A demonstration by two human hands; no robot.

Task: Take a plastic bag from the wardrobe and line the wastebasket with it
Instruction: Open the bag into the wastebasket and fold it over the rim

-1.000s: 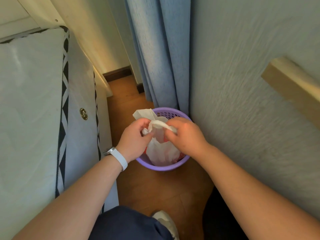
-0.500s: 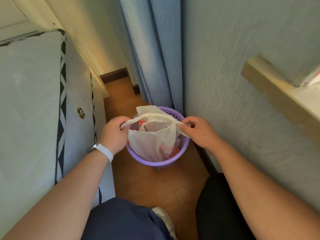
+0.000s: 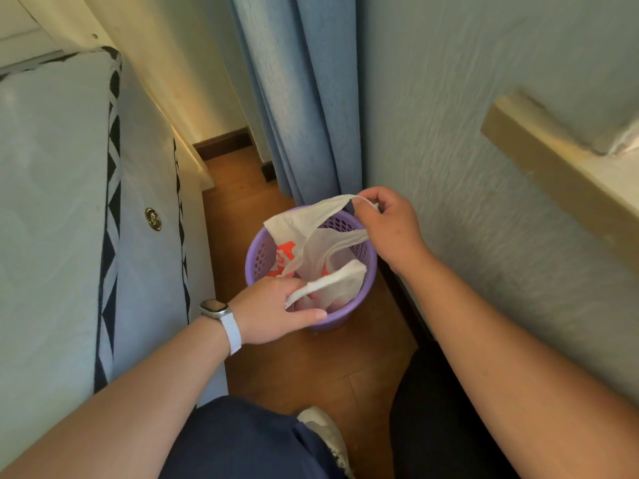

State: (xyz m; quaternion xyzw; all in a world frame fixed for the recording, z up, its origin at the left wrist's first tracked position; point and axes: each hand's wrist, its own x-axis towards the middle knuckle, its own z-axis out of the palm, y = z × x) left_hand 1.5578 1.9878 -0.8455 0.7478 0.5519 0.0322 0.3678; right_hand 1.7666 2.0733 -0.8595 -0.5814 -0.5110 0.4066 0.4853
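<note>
**Over the wastebasket: bag hanging inside, mouth not yet cuffed**

At the floor's middle, between the mattress (image 3: 69, 202) at 9 o'clock and the wall (image 3: 484, 115) at 3 o'clock, you are on the lining step. Your left grip (image 3: 273, 309), at 7 o'clock on the wastebasket (image 3: 257, 247) rim, is closed on one handle loop of the plastic bag (image 3: 311, 236). Your right grip (image 3: 390, 226), at 1 o'clock and lifted above the rim, pinches the other loop.

The bag's white body, with its orange print, hangs down into the purple perforated basket. Its mouth is pulled open between your hands but is not folded over the rim anywhere.

Next, I judge, you need to lower both loops and stretch the mouth outward over the rim all round.

Nothing but the bag shows inside the basket; whatever lies beneath it is hidden.
</note>
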